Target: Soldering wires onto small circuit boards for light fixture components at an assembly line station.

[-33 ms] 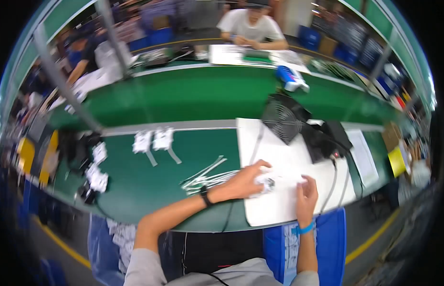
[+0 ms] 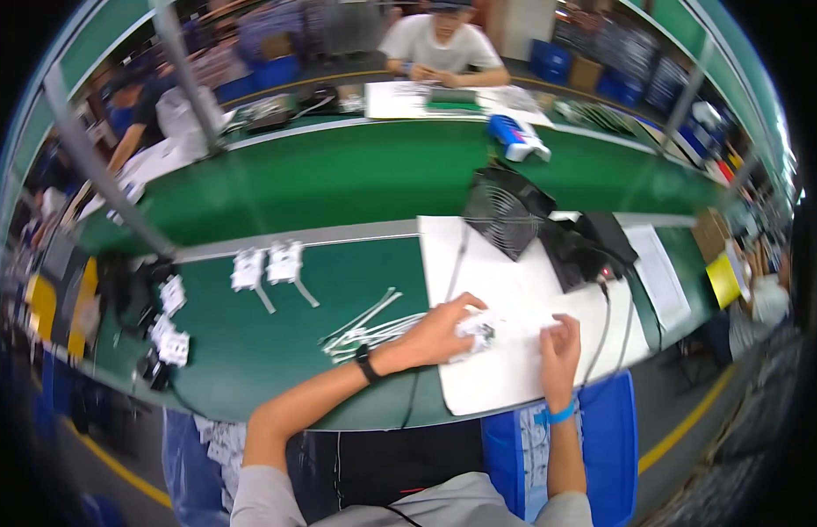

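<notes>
Over the white sheet (image 2: 492, 386), my left hand (image 2: 436, 335) is closed round a small white plastic part (image 2: 480, 335) with some dark detail on its right side. The fingers cover much of it. To its right, my right hand (image 2: 560, 358) is raised above the same sheet with thumb and fingertips brought together. Whatever lies between those fingertips is too small to make out. A loose bunch of white strips (image 2: 366, 332) lies just left of my left hand, partly behind it. Further left on the green table, two white plastic parts (image 2: 285, 262) each have a strip trailing from them.
A black fan (image 2: 503, 215) stands behind my hands, next to a black box (image 2: 579, 255) with cables. More white parts (image 2: 171, 342) lie at the left edge. Below the table are a blue bin (image 2: 612, 448) and a bag-lined bin (image 2: 184, 457). A person (image 2: 443, 53) sits opposite.
The whole view has shifted slightly, so the table and fan appear a little further left. My left hand keeps its hold on the white part; my right hand stays pinched.
</notes>
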`<state>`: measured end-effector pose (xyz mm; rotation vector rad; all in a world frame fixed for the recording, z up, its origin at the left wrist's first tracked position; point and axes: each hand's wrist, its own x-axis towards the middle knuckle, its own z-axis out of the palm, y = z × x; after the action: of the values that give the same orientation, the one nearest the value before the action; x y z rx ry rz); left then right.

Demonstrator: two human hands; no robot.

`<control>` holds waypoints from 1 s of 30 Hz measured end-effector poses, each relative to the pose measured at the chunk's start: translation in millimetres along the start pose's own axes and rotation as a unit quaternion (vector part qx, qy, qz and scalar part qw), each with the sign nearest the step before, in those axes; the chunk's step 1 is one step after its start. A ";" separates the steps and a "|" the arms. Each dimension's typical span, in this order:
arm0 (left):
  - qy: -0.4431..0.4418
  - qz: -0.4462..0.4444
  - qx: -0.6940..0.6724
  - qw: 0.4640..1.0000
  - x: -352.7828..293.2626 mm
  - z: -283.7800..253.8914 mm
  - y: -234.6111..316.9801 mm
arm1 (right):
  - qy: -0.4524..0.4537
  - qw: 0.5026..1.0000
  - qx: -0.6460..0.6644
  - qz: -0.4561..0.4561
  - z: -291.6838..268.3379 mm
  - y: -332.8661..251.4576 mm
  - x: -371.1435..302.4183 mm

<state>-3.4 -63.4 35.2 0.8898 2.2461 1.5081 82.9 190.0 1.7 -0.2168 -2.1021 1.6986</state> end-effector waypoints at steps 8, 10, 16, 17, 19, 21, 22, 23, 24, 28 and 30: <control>-0.028 0.075 0.166 0.983 42.6 39.3 12.7 | 0.079 0.995 0.060 0.003 -36.3 -9.6 75.3; 0.023 0.105 0.207 0.972 39.9 46.2 12.3 | 0.122 0.990 0.065 -0.004 -35.4 -4.3 104.2; 0.070 0.161 0.280 0.944 21.4 55.4 8.7 | 0.210 0.973 -0.082 -0.053 -40.9 15.6 173.9; 0.072 0.167 0.303 0.936 19.6 54.7 4.1 | 0.214 0.962 -0.146 -0.084 -39.4 14.0 176.9; 0.073 0.173 0.321 0.928 19.3 53.4 -0.6 | 0.240 0.957 -0.137 -0.091 -33.7 17.5 175.5; 0.063 0.184 0.343 0.919 21.0 53.4 -0.6 | 0.263 0.939 -0.153 -0.158 -34.0 22.3 173.9; 0.059 0.183 0.339 0.921 21.6 55.0 -1.3 | 0.273 0.938 -0.138 -0.160 -31.2 20.0 171.0; 0.064 0.190 0.351 0.915 22.7 57.1 -1.9 | 0.274 0.938 -0.143 -0.156 -31.2 16.9 167.5; 0.069 0.196 0.363 0.908 23.9 59.2 -2.2 | 0.292 0.934 -0.134 -0.157 -34.0 13.0 163.6; 0.064 0.190 0.384 0.901 21.3 51.2 -3.7 | 0.320 0.915 -0.093 -0.225 -34.3 -21.7 131.7; 0.048 0.196 0.386 0.900 22.8 49.6 -4.9 | 0.300 0.925 -0.052 -0.229 -44.8 -10.9 108.7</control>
<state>4.9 -14.1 12.7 1.5852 2.9158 0.7340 5.7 268.7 44.1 -0.2191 -1.6155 1.0706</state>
